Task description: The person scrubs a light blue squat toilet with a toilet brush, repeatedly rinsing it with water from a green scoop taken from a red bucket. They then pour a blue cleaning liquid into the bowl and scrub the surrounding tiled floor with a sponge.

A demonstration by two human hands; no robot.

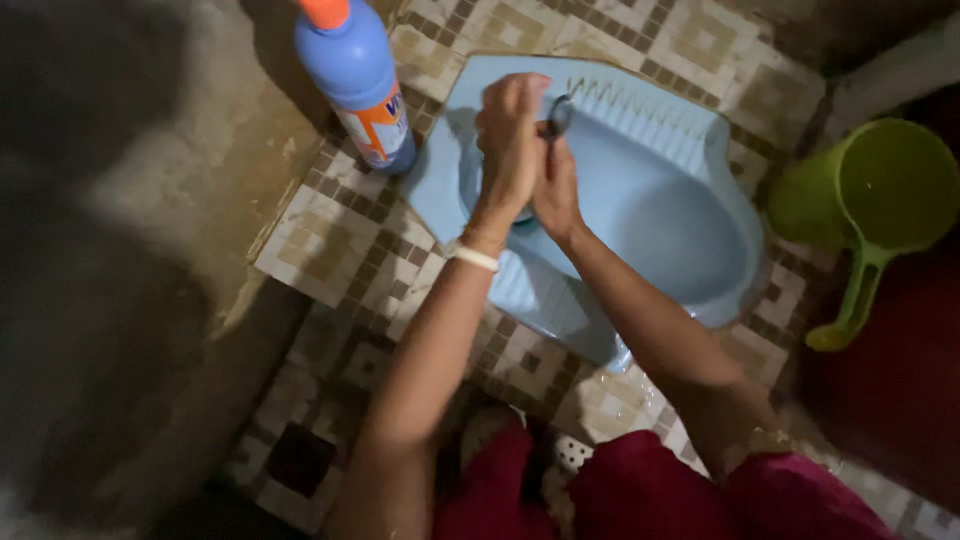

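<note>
Red cloth (640, 495) over the person's lap fills the bottom edge, closest to the lens, and both bare forearms reach forward from it over a pale blue squat toilet pan (650, 200) set into the floor. Held over the near left part of the pan's bowl is a small dark object (558, 117), too blurred and shadowed to identify; it shows at the top of the two hands, which are pressed together there. Left hand (510, 140) is curled closed with its back to the camera, its fingers wrapped near the dark object, and a white band (474, 257) circles its wrist. Right hand (557, 190) lies against the left one, just beneath and behind it, fingers bent in a grasp, though whether it grips the object itself or only the other hand I cannot tell. Ridged foot rests run along the pan's far and near sides. Standing upright just beside the pan's left corner is a blue plastic bottle (355, 75) with an orange cap and an orange and white label. Patterned beige and brown floor tiles (340, 250) surround the pan. Well apart on the right sits a green plastic scoop (880, 200) with a long handle pointing toward the camera.
</note>
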